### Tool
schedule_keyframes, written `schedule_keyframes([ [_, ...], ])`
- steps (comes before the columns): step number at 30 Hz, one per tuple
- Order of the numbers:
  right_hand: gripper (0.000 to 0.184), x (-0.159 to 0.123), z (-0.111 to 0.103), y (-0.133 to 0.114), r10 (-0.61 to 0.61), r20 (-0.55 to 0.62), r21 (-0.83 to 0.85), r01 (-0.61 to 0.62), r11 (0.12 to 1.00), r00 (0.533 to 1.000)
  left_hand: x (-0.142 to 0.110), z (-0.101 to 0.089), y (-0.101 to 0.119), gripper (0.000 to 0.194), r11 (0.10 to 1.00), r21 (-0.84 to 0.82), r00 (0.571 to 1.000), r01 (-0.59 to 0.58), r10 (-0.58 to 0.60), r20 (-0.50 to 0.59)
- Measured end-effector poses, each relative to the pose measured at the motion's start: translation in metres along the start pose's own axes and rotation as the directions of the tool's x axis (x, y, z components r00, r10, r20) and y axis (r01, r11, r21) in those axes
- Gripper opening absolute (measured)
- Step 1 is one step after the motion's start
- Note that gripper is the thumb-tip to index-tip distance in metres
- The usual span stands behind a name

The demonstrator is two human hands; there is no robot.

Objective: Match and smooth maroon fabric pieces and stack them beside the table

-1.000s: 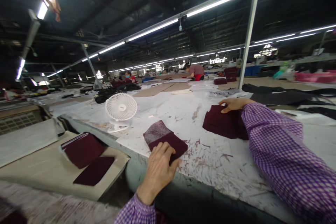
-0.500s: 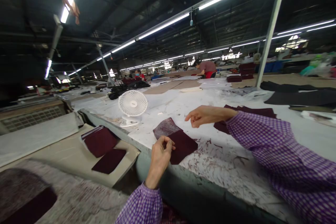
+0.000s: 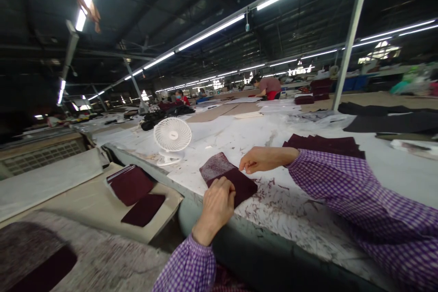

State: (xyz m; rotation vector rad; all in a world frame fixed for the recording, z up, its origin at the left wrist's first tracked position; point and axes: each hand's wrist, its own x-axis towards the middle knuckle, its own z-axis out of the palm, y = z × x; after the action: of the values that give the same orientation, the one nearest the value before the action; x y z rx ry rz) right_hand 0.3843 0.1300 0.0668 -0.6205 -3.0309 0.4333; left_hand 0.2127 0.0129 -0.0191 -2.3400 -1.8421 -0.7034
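A dark maroon fabric piece (image 3: 244,186) lies at the near edge of the white-covered table, overlapping a speckled greyish-maroon piece (image 3: 217,164). My left hand (image 3: 219,203) rests on the maroon piece, its fingers curled down against the cloth and its thumb mostly hidden. Just past the far right edge of the cloth is my right hand (image 3: 262,160), with fingers bent and drawn together; anything between the tips is too small to make out. Behind my right wrist sits a fanned stack of maroon fabric pieces (image 3: 325,145).
A white fan (image 3: 173,136) stands left of the cloth. Maroon scraps (image 3: 270,198) litter the table's near side. On a lower surface at left lie more maroon pieces (image 3: 130,185). A metal post (image 3: 352,39) rises at right. Farther back, a person (image 3: 270,86) bends over the table.
My left hand has moved slightly right and turned palm-down onto the cloth. My right hand has shifted down and left towards the cloth's edge, its fingers drawing together.
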Motion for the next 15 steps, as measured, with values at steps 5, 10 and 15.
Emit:
schedule_keyframes([
  [5,0.026,0.002,0.0,0.0,-0.043,-0.014,-0.027,0.042,0.999,0.999,0.007,-0.002,0.005,0.018,0.99,0.118,0.996,-0.074,0.068,0.057],
  [10,0.028,0.001,-0.002,0.003,-0.066,-0.041,0.034,0.067,0.997,0.997,0.014,-0.005,-0.007,0.022,0.961,-0.246,0.992,0.129,-0.121,0.047],
  [15,0.03,0.0,-0.002,0.0,-0.157,-0.069,-0.006,0.157,0.988,0.985,0.014,-0.007,-0.023,0.021,0.742,-0.611,0.959,0.275,-0.255,0.123],
])
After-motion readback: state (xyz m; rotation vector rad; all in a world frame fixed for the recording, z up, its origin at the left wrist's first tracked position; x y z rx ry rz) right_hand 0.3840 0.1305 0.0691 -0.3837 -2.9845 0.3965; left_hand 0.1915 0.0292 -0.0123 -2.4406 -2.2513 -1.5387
